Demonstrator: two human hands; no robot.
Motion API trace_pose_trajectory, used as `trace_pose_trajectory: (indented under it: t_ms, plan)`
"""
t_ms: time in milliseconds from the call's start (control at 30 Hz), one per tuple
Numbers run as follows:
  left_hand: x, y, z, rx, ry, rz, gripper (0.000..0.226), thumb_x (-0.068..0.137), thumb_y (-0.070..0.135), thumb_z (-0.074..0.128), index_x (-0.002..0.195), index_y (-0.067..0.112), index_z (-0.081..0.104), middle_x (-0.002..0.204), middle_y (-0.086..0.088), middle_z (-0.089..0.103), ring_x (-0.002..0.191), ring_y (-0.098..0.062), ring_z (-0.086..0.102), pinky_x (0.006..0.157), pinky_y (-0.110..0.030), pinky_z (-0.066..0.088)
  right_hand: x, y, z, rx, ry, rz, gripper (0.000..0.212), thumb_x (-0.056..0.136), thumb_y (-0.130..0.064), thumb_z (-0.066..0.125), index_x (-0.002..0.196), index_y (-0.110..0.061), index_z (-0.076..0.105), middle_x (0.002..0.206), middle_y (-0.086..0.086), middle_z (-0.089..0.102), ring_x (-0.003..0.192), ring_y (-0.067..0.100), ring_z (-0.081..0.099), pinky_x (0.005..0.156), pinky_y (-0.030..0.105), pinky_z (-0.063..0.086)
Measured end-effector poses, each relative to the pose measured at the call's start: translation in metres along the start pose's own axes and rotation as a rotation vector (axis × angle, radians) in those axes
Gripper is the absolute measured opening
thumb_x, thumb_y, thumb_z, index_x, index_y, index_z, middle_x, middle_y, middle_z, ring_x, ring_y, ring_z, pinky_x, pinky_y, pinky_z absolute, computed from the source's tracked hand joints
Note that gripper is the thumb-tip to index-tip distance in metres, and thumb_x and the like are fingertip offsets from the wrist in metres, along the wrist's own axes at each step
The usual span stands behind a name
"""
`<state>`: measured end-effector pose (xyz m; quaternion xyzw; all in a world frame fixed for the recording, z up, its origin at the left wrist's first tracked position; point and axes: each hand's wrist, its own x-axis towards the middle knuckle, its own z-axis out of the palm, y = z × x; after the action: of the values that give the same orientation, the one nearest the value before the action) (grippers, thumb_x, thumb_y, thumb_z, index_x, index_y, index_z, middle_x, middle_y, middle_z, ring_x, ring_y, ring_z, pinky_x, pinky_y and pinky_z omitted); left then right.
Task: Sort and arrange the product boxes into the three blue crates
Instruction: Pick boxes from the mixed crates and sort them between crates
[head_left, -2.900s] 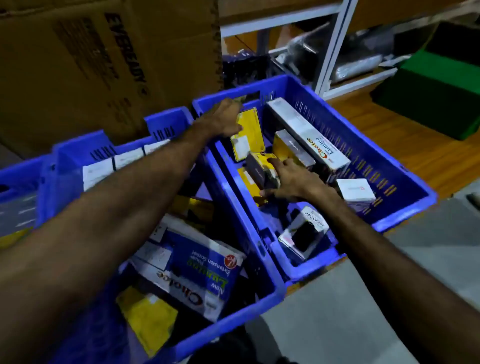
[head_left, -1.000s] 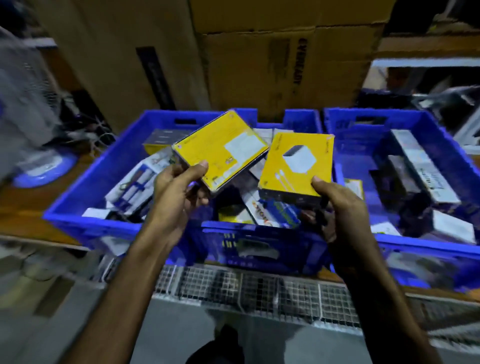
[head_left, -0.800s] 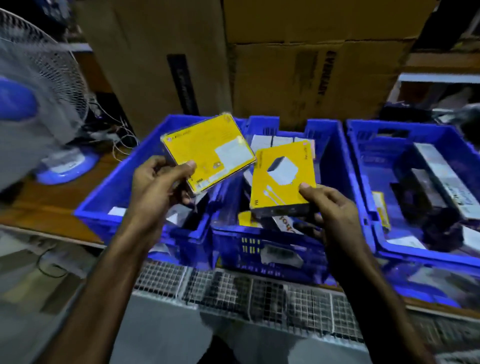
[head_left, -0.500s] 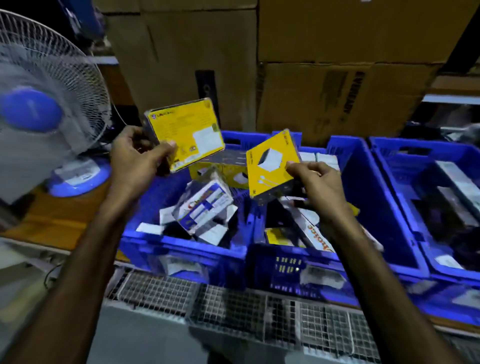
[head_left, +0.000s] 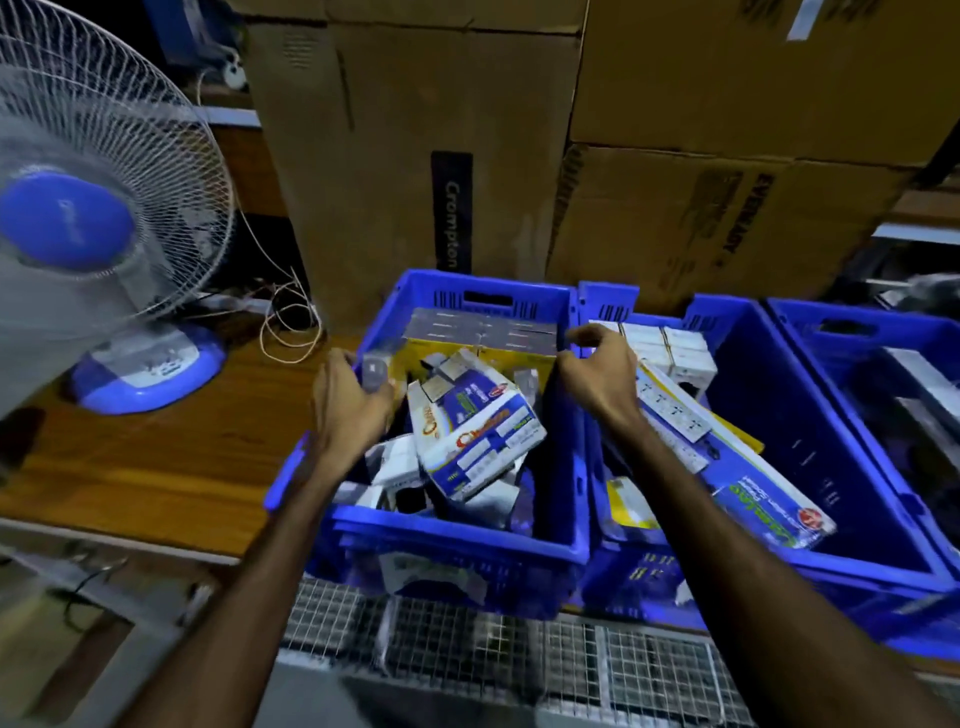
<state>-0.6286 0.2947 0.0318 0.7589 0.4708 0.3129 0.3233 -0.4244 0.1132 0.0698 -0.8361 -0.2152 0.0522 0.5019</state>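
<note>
At frame centre both hands reach over the left blue crate (head_left: 457, 535) of product boxes (head_left: 475, 431), the left hand (head_left: 350, 395) apparently pinching something blurred, the right hand (head_left: 597, 374) loosely curled, holding nothing.

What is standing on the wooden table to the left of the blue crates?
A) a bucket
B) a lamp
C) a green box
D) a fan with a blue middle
D: a fan with a white wire cage and a blue middle stands on the wooden table, left of the leftmost blue crate.
</note>
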Motion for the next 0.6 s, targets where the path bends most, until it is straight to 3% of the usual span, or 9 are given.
trace_pose_trajectory:
  t_ms: [67,200,300,400,500,600]
  plan:
    - [-0.007,0.002,0.002,0.062,0.003,0.039,0.056,0.085,0.029,0.078,0.128,0.009,0.048,0.125,-0.019,0.056,0.112,-0.039,0.057,0.088,-0.045,0.046,-0.004,0.01,-0.001,0.044,-0.003,-0.001,0.027,0.075,-0.015,0.063,0.099,-0.023,0.072,0.097,0.001,0.074,0.085,0.019,0.071,0.08,0.035,0.06]
    - [-0.023,0.007,0.0,0.105,0.044,0.104,0.054,0.086,0.027,0.077,0.132,0.018,0.05,0.129,-0.012,0.055,0.117,-0.038,0.056,0.091,-0.046,0.044,-0.021,0.028,-0.019,0.122,-0.015,-0.046,0.013,0.087,-0.01,0.068,0.092,-0.019,0.073,0.085,-0.002,0.075,0.063,0.007,0.065,0.063,0.024,0.052]
    - [-0.045,0.025,-0.004,0.037,0.09,0.22,0.035,0.087,0.026,0.077,0.118,0.02,0.061,0.117,-0.005,0.063,0.107,-0.028,0.06,0.081,-0.037,0.044,-0.034,0.047,-0.039,0.2,-0.026,-0.049,0.008,0.089,-0.014,0.068,0.092,-0.018,0.074,0.092,-0.002,0.076,0.079,0.014,0.07,0.074,0.038,0.06]
    - [-0.075,0.051,-0.001,-0.048,0.129,0.383,0.021,0.088,0.021,0.077,0.106,0.018,0.067,0.102,0.001,0.066,0.085,-0.009,0.056,0.074,-0.03,0.044,-0.047,0.064,-0.062,0.238,-0.04,-0.054,0.007,0.088,-0.02,0.068,0.09,-0.023,0.074,0.09,-0.001,0.076,0.089,0.025,0.073,0.082,0.055,0.06]
    - [-0.108,0.078,0.014,-0.09,0.097,0.57,0.013,0.09,0.018,0.077,0.099,0.016,0.068,0.092,0.004,0.063,0.073,-0.011,0.054,0.067,-0.032,0.047,-0.059,0.077,-0.093,0.25,-0.041,-0.086,0.014,0.094,-0.011,0.067,0.091,-0.023,0.074,0.089,0.002,0.076,0.088,0.029,0.075,0.082,0.056,0.059]
    - [-0.128,0.092,0.029,-0.09,-0.051,0.736,0.015,0.09,0.024,0.076,0.101,0.019,0.068,0.093,0.004,0.065,0.074,-0.016,0.059,0.068,-0.036,0.052,-0.068,0.083,-0.115,0.265,-0.041,-0.107,0.012,0.096,-0.007,0.066,0.094,-0.017,0.073,0.09,0.006,0.077,0.086,0.025,0.076,0.08,0.052,0.059]
